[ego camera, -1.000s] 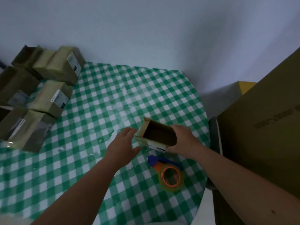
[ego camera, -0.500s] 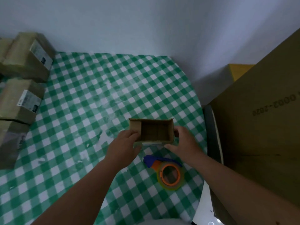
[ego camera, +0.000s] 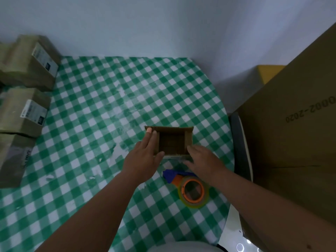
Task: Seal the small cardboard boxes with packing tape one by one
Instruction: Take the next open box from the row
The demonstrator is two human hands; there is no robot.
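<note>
A small open cardboard box stands on the green checked tablecloth, its opening facing up and its flaps raised. My left hand lies flat along the box's left flap with straight fingers. My right hand touches the near right corner of the box, fingers extended. A roll of packing tape on an orange and blue dispenser lies on the cloth just in front of the box, below my right hand.
Several small cardboard boxes with white labels are stacked along the left edge of the table. A large brown carton stands close on the right. A white wall runs behind the table.
The box has been turned square and set down on the cloth. My left hand went from gripping its near left corner to lying flat on the left flap. The view shifted slightly.
</note>
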